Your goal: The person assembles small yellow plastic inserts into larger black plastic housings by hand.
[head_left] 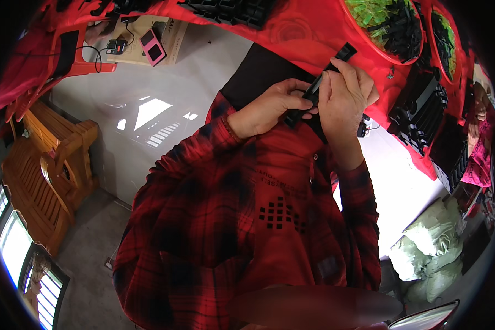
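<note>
Between my hands, above my lap, is a slim black plastic strip-like piece (345, 52), tilted with its far end up to the right. My left hand (272, 108) grips its near part, with thumb and fingers pressed on it. Closed around its upper part is my right hand (344, 91), which hides much of the middle. What kind of part it is I cannot make out. Beyond my hands lies the red-covered table (291, 33). At its far right a round red basin (388, 61) holds yellow-green and black small pieces.
A second red basin (455, 55) stands farther right. Black parts (418, 104) are stacked along the table's right side, and more black parts (231, 11) lie at the far edge. On the left are a cardboard box (176, 41) and a wooden bench (44, 170). Pale sacks (434, 236) sit lower right.
</note>
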`<state>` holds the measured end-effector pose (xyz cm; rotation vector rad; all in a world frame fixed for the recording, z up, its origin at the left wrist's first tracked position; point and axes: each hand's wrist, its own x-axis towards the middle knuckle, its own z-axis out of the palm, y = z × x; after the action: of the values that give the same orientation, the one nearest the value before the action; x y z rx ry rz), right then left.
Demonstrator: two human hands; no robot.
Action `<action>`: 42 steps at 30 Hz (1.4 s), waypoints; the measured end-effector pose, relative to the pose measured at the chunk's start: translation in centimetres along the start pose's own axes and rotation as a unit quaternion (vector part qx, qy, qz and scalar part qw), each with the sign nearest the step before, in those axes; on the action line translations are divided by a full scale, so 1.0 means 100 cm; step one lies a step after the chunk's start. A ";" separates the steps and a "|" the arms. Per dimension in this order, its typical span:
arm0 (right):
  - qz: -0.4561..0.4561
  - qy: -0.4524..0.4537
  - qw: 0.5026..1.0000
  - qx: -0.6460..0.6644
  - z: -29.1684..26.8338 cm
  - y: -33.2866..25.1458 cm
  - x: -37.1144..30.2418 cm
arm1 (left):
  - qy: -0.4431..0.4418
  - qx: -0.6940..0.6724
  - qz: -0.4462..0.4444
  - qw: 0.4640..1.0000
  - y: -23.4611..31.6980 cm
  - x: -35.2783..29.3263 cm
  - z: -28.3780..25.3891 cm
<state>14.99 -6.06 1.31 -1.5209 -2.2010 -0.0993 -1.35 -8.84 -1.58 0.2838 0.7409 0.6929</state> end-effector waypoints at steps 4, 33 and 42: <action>0.004 -0.006 1.000 -0.001 0.001 0.002 -0.001 | 0.026 0.051 0.043 0.997 -0.008 0.006 0.003; 0.018 -0.041 0.999 -0.013 -0.007 0.000 0.000 | 0.058 0.103 0.054 0.992 -0.017 0.010 0.001; 0.007 -0.036 0.999 -0.008 -0.006 0.000 0.000 | 0.080 0.153 0.046 0.984 -0.009 0.009 0.009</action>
<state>15.19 -6.27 1.89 -1.5703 -2.2503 -0.0595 0.16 -8.96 -1.87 0.5507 0.9955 0.6935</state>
